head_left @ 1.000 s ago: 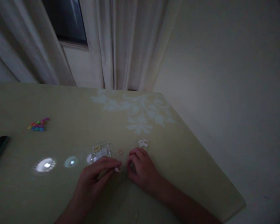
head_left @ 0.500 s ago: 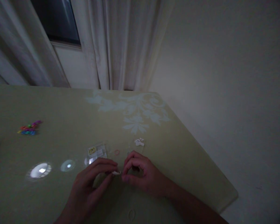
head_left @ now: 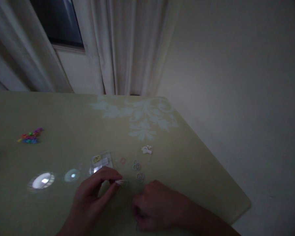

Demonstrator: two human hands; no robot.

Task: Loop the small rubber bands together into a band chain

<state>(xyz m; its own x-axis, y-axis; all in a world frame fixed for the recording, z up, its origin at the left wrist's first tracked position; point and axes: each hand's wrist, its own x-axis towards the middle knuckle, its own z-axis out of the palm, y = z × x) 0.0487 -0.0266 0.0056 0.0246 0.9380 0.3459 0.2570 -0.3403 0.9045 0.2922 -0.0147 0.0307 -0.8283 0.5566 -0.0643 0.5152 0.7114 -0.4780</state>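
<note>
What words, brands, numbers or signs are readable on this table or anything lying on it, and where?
None can be read.
Clear box: its pale patch might be a label, but it is too small and blurred to tell.
Small white piece in the left hand: too small and dim to make out any marking.
Table's pale pattern: leaves and scrolls, not writing.

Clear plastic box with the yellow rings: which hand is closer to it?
Left. The left hand is just at the near edge of the clear plastic box; whether they touch is unclear. The right hand is farther off, to the right and nearer the person.
</note>
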